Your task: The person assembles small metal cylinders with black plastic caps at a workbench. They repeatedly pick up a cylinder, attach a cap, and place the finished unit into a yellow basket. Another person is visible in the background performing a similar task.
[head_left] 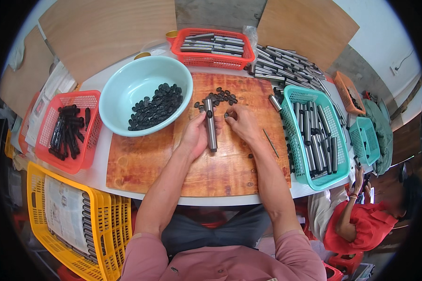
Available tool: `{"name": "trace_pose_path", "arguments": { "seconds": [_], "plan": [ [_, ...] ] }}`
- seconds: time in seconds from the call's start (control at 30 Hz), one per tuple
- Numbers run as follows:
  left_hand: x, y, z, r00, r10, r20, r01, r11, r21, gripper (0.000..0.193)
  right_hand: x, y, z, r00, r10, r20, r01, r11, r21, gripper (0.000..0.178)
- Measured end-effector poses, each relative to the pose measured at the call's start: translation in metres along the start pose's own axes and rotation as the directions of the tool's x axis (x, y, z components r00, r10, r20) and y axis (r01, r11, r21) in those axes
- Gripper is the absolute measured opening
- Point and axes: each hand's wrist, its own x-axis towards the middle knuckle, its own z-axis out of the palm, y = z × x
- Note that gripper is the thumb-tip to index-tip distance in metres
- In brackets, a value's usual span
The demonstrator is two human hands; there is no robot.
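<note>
- White surface (211, 201), stained wooden board (173, 173) on top; both hands above the board.
- Left hand (195, 133): grip curled round a metal tube (212, 133), thumb along its side; dark oval spot (209, 114) near the tube's far end.
- Right hand (244, 122): grip nearly closed, fingertips pinching a small dark piece (226, 115) just beside the tube.
- Judged good practice: tube steady, oval spot turned toward the right fingertips; piece held by its edge, face visible.
- Just beyond: loose dark pieces (215, 98) on the board; thin rod (270, 143) to the right.
- Farther out: pale blue basin (115, 103), left; green basket (310, 180), right.
</note>
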Motion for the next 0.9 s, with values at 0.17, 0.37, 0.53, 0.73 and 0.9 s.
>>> {"name": "trace_pose_path", "arguments": {
  "seconds": [0.17, 0.37, 0.53, 0.73, 0.9],
  "plan": [
    [0.003, -0.003, -0.001, 1.0, -0.013, 0.017, 0.013, 1.0, 0.014, 0.04, 0.0, 0.0, -0.001, 0.998, 0.022, -0.05, -0.021, 1.0, 0.019, 0.025],
    [0.001, -0.003, 0.003, 1.0, 0.0, 0.031, -0.001, 0.999, 0.044, 0.026, -0.016, -0.037, -0.018, 0.957, -0.238, -0.166, 0.27, 0.94, 0.207, 0.028],
    [-0.001, -0.006, 0.005, 0.999, 0.019, 0.036, -0.022, 0.996, 0.086, 0.023, -0.017, -0.029, -0.005, 0.888, -0.406, -0.215, 0.436, 0.892, 0.117, 0.024],
    [-0.003, -0.004, 0.01, 0.999, 0.016, 0.038, -0.021, 0.989, 0.145, 0.023, -0.018, -0.025, -0.004, 0.861, -0.445, -0.247, 0.481, 0.87, 0.111, 0.024],
    [-0.003, -0.004, 0.008, 0.996, 0.027, 0.083, -0.037, 0.991, 0.13, 0.027, -0.018, -0.024, -0.003, 0.803, -0.53, -0.273, 0.547, 0.837, -0.017, 0.022]
  ]
}}
